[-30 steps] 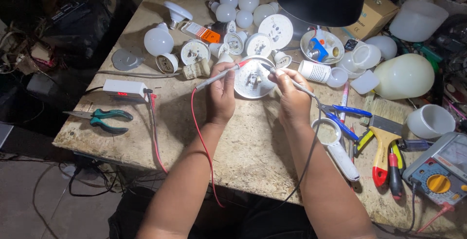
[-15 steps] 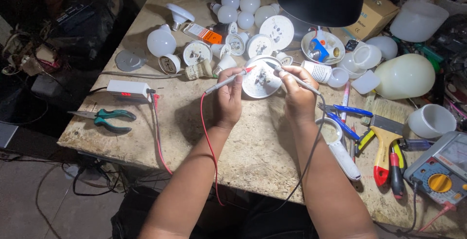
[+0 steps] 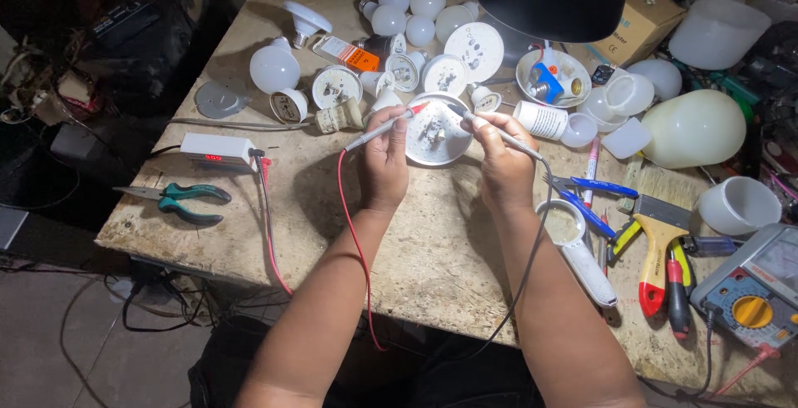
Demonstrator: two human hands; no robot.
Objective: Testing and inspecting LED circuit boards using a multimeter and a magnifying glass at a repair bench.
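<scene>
A: What is each hand doing?

B: The left hand [image 3: 385,159] is closed around a probe with a red tip [image 3: 386,126]; the right hand [image 3: 501,159] pinches a probe on a black lead [image 3: 496,132]. Both tips meet over the round white LED board [image 3: 432,132] lying on the workbench [image 3: 432,250], just ahead of the knuckles.

A: And further out?

B: A red wire [image 3: 353,233] trails from the left probe toward the table edge. Right of the right hand lie blue snips [image 3: 586,196] and a yellow-handled brush [image 3: 657,242], then a multimeter [image 3: 752,296] at the corner. Far left sit green pliers [image 3: 179,200]. White bulbs [image 3: 411,1] cluster behind the board.
</scene>
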